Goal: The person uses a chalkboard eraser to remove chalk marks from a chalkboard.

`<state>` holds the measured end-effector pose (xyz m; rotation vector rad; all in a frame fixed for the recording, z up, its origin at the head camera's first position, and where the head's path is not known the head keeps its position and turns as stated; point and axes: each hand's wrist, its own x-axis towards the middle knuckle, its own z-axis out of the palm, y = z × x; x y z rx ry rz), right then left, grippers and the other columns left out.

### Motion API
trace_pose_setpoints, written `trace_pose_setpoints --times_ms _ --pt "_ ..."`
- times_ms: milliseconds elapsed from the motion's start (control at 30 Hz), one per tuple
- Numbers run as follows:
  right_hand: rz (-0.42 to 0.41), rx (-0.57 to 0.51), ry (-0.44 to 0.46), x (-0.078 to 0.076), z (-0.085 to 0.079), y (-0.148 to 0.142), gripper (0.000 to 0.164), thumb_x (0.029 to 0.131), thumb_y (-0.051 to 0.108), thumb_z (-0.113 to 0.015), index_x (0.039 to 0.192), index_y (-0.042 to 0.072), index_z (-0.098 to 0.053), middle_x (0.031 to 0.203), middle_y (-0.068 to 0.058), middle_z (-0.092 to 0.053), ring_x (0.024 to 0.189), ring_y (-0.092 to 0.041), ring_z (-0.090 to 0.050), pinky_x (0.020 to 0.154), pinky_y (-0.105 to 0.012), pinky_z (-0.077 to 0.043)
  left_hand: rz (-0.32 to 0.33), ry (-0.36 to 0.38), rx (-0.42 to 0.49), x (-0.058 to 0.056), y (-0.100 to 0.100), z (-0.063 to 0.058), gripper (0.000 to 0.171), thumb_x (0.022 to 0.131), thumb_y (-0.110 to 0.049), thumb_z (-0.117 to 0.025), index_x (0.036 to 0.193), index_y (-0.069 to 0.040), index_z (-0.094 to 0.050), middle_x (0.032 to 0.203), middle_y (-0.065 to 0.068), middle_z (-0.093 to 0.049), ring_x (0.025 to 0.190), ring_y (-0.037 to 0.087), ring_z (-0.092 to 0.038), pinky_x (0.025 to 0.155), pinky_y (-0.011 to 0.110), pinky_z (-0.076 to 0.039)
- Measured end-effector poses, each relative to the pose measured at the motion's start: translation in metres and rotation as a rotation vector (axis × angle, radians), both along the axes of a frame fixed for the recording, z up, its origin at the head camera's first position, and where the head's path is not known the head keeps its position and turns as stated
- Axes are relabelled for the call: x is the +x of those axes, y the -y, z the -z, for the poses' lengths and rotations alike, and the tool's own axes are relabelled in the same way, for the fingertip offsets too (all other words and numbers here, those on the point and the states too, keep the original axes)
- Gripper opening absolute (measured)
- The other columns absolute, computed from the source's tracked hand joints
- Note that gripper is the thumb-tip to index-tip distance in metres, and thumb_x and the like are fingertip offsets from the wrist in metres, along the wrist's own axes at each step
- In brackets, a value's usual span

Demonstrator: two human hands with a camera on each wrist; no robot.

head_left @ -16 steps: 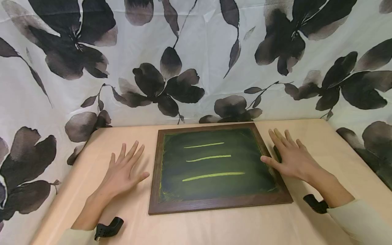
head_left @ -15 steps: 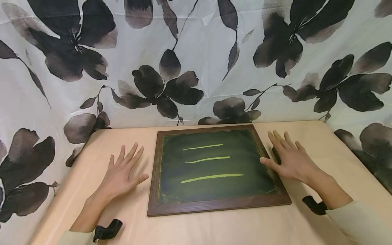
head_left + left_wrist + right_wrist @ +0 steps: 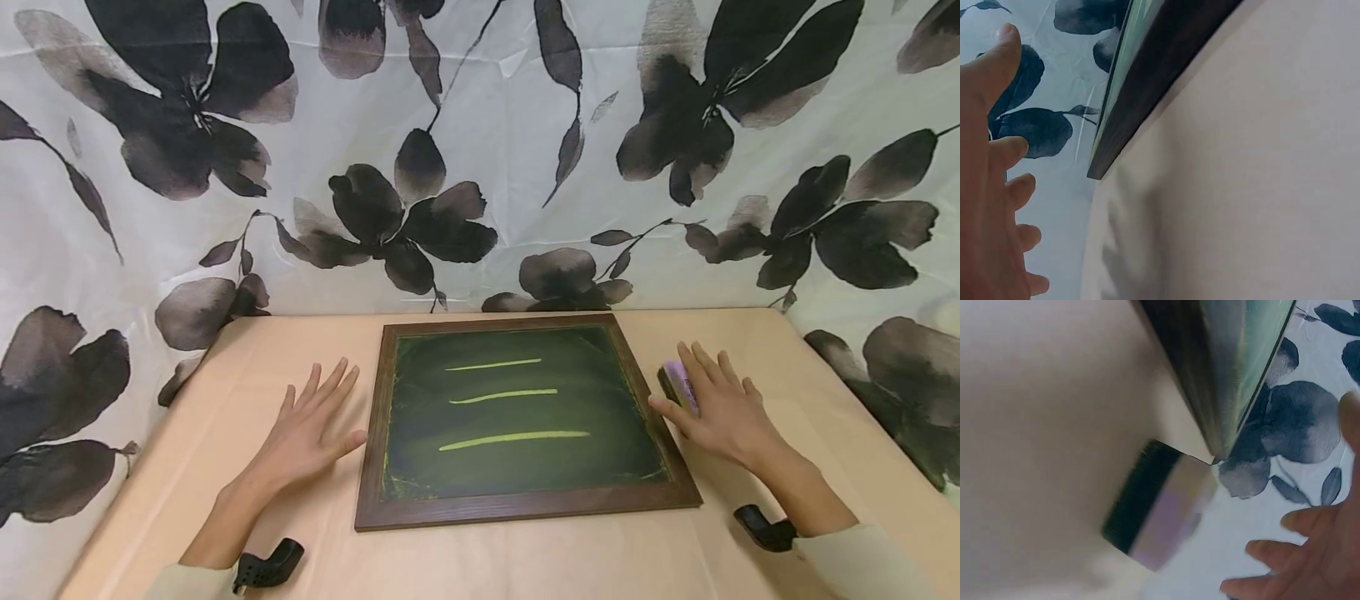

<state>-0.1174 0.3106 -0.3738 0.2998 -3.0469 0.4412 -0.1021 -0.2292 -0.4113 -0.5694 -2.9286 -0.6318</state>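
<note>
A chalkboard (image 3: 487, 417) in a brown wooden frame lies in the middle of the head view, with three yellow chalk lines drawn across its dark green surface. My left hand (image 3: 300, 437) hovers over the table to its left, fingers spread and holding nothing. On the other side my right hand (image 3: 731, 417) is held with fingers spread, its thumb near the frame's right edge. A chalkboard eraser (image 3: 678, 387), purple with a dark pad, is partly hidden under that hand. In the right wrist view, the eraser (image 3: 1160, 506) sits apart from the fingers (image 3: 1272, 556).
The light wooden table (image 3: 525, 558) runs back to a white curtain (image 3: 517, 167) with dark printed flowers. Black wrist-worn devices hang at both wrists, the left device (image 3: 268, 567) and the right device (image 3: 765, 527), below light sleeves.
My right hand has moved slightly right, away from the board, and more of the eraser shows. The left hand has barely moved. The head view has shifted a little.
</note>
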Motion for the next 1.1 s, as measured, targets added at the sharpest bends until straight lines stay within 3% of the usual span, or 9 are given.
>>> trace_pose_setpoints --times_ms 167,367,467,600,767,900,1100 --pt "0.105 -0.137 0.017 0.000 0.014 -0.006 0.089 0.093 0.046 -0.058 0.148 -0.011 -0.015 0.143 -0.042 -0.022 0.127 -0.065 -0.018 0.085 -0.082 -0.019 0.035 -0.018 0.062 0.004 -0.003 0.010 0.083 0.088 -0.044 -0.065 0.153 -0.013 -0.025 0.157 0.011 -0.020 0.141 0.043 -0.010 0.105 0.069 -0.008" --pt "0.115 -0.184 0.012 0.000 0.026 -0.006 0.083 0.089 0.033 -0.068 0.140 -0.020 -0.028 0.130 -0.044 -0.037 0.111 -0.056 -0.040 0.082 -0.065 -0.038 0.081 0.013 0.104 0.003 -0.008 0.024 0.083 0.088 -0.047 -0.064 0.152 -0.011 -0.027 0.157 0.011 -0.020 0.142 0.042 -0.009 0.106 0.068 -0.006" --pt "0.150 -0.181 -0.020 0.005 0.031 -0.007 0.076 0.089 0.028 -0.069 0.136 -0.020 -0.035 0.124 -0.044 -0.041 0.106 -0.056 -0.043 0.078 -0.063 -0.040 0.098 0.018 0.135 0.001 -0.009 0.032 0.080 0.089 -0.047 -0.063 0.152 -0.013 -0.028 0.157 0.009 -0.020 0.142 0.041 -0.009 0.107 0.067 -0.004" --pt "0.231 -0.209 -0.022 0.011 0.033 -0.005 0.079 0.088 0.028 -0.070 0.135 -0.023 -0.032 0.120 -0.046 -0.043 0.103 -0.058 -0.047 0.078 -0.063 -0.043 0.128 -0.004 0.147 0.000 -0.007 0.043 0.075 0.090 -0.044 -0.064 0.151 -0.014 -0.033 0.157 0.008 -0.024 0.142 0.041 -0.013 0.106 0.068 -0.002" --pt "0.300 -0.208 -0.016 0.015 0.030 -0.008 0.081 0.087 0.035 -0.071 0.128 -0.026 -0.037 0.115 -0.045 -0.047 0.090 -0.051 -0.054 0.071 -0.056 -0.047 0.146 -0.059 0.105 -0.004 -0.009 0.045 0.071 0.091 -0.046 -0.061 0.150 -0.016 -0.036 0.157 0.005 -0.024 0.142 0.039 -0.017 0.106 0.068 -0.001" --pt "0.316 -0.184 -0.047 0.019 0.030 -0.011 0.075 0.085 0.032 -0.074 0.122 -0.026 -0.044 0.106 -0.042 -0.050 0.081 -0.043 -0.053 0.060 -0.045 -0.046 0.160 -0.055 0.086 -0.008 -0.012 0.045 0.071 0.092 -0.048 -0.058 0.151 -0.017 -0.034 0.158 0.003 -0.022 0.142 0.036 -0.016 0.107 0.067 0.000" --pt "0.286 -0.139 -0.012 0.015 0.030 -0.004 0.077 0.083 0.033 -0.076 0.120 -0.027 -0.045 0.093 -0.038 -0.052 0.074 -0.039 -0.049 0.053 -0.037 -0.040 0.143 -0.029 0.074 -0.001 -0.005 0.050 0.072 0.092 -0.047 -0.058 0.151 -0.015 -0.033 0.158 0.004 -0.021 0.142 0.037 -0.016 0.106 0.067 0.000"
